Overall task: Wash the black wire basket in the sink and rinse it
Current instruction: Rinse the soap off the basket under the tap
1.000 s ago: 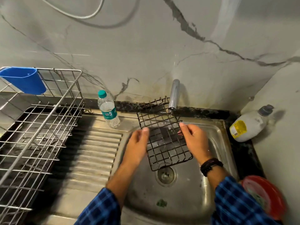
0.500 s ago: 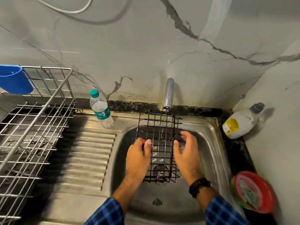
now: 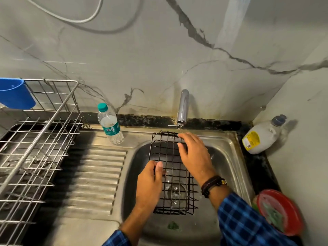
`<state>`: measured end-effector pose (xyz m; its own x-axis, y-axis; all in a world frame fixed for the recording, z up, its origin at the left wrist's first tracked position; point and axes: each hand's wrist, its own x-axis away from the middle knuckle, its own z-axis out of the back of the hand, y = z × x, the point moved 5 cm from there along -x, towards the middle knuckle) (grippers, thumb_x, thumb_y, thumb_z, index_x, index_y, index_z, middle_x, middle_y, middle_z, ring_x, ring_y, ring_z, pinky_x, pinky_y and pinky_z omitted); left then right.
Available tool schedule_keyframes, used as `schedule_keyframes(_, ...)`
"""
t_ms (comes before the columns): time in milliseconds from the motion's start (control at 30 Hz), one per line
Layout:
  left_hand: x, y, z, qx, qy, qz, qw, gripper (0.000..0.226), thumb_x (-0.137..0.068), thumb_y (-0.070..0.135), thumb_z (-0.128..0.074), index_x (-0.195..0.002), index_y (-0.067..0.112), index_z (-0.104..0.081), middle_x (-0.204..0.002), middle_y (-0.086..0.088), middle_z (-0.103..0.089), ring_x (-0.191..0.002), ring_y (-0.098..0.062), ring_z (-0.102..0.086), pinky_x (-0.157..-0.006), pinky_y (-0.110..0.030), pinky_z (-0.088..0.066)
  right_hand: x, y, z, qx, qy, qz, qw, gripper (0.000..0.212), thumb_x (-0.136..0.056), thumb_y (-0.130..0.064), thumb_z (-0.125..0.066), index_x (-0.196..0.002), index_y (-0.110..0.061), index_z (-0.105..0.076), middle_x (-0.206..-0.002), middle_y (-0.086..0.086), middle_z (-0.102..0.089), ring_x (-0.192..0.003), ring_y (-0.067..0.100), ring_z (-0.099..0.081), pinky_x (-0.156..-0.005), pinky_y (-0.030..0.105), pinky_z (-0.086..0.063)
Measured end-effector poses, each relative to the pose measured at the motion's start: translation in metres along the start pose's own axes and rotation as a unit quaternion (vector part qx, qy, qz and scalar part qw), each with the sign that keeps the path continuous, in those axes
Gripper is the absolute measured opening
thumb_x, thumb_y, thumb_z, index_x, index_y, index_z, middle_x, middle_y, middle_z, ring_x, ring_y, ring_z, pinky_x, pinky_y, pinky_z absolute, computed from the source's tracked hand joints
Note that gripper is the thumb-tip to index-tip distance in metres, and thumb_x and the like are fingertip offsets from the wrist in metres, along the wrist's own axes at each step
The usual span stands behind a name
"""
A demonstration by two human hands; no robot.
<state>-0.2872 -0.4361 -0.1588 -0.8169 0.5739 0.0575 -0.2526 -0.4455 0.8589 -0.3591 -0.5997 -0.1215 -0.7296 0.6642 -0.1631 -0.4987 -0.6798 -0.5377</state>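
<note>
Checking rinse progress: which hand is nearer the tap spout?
Right. The right hand touches the black wire basket at its far rim, below the tap spout; the left hand grips its left side, farther off.

Both forearms are stretched forward. The left hand [image 3: 150,181] is curled round the edge of the black wire basket [image 3: 167,150]; the right hand [image 3: 195,155] is laid across it, fingers extended.
</note>
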Motion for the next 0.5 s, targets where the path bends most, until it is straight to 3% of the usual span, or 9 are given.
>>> schedule_keyframes(67,0.002,-0.005,-0.003,0.005,-0.005,0.009,1.0,0.028,-0.102,0.04,-0.045,-0.084,0.022,-0.057,-0.078,0.004,-0.068,-0.074,-0.01,-0.064,-0.067,-0.033,-0.055,-0.005,0.002,0.004,0.007,-0.005,0.001,1.0,0.032,-0.1,-0.033,-0.053,-0.131,-0.025,-0.057,-0.132,-0.003,-0.06,-0.125,0.013,-0.05,-0.105,0.034,-0.046)
schedule_keyframes(133,0.003,-0.01,-0.004,0.022,-0.014,0.019,0.999,0.027,-0.103,0.036,-0.046,-0.085,0.02,-0.058,-0.078,0.004,-0.067,-0.073,-0.009,-0.063,-0.065,-0.028,-0.053,-0.015,0.003,0.01,-0.009,-0.041,0.01,0.999,0.027,-0.099,-0.031,-0.057,-0.125,-0.024,-0.065,-0.123,-0.003,-0.066,-0.116,0.013,-0.056,-0.101,0.032,-0.048)
schedule_keyframes(200,0.006,-0.01,-0.005,0.045,-0.025,0.029,0.998,0.026,-0.103,0.033,-0.048,-0.084,0.019,-0.058,-0.076,0.003,-0.065,-0.069,-0.007,-0.06,-0.06,-0.02,-0.048,-0.026,0.004,0.018,-0.025,-0.109,0.008,0.994,0.025,-0.099,-0.026,-0.058,-0.122,-0.022,-0.069,-0.121,-0.003,-0.069,-0.106,0.01,-0.062,-0.094,0.024,-0.047)
schedule_keyframes(267,0.009,-0.009,-0.004,0.06,-0.029,0.032,0.997,0.026,-0.103,0.031,-0.049,-0.082,0.019,-0.058,-0.075,0.002,-0.063,-0.065,-0.001,-0.055,-0.058,-0.015,-0.046,-0.035,0.008,0.021,-0.023,-0.203,-0.005,0.979,0.026,-0.1,-0.024,-0.057,-0.125,-0.025,-0.067,-0.119,-0.004,-0.068,-0.088,0.001,-0.063,-0.077,0.015,-0.046)
schedule_keyframes(333,0.01,-0.01,-0.003,0.072,-0.033,0.038,0.996,0.026,-0.104,0.03,-0.048,-0.083,0.018,-0.057,-0.076,0.001,-0.062,-0.064,0.002,-0.053,-0.059,-0.013,-0.045,-0.041,0.011,0.021,-0.042,-0.278,-0.03,0.959,0.028,-0.1,-0.022,-0.058,-0.125,-0.032,-0.065,-0.116,-0.008,-0.066,-0.08,0.001,-0.065,-0.066,0.012,-0.047)
schedule_keyframes(433,0.004,-0.006,-0.001,0.08,-0.043,0.035,0.995,0.025,-0.104,0.028,-0.048,-0.083,0.018,-0.058,-0.076,0.002,-0.061,-0.065,0.003,-0.054,-0.06,-0.012,-0.045,-0.053,0.005,0.023,-0.004,-0.262,-0.019,0.965,0.021,-0.097,-0.024,-0.062,-0.115,-0.032,-0.07,-0.105,-0.007,-0.068,-0.076,0.008,-0.069,-0.06,0.016,-0.048)
schedule_keyframes(500,0.0,-0.001,0.0,0.084,-0.043,0.031,0.995,0.026,-0.104,0.028,-0.048,-0.083,0.017,-0.057,-0.075,0.004,-0.061,-0.063,0.004,-0.054,-0.059,-0.012,-0.044,-0.059,-0.003,0.023,0.081,-0.18,0.009,0.98,0.02,-0.092,-0.029,-0.069,-0.111,-0.027,-0.071,-0.107,-0.004,-0.067,-0.091,0.014,-0.067,-0.071,0.022,-0.048)
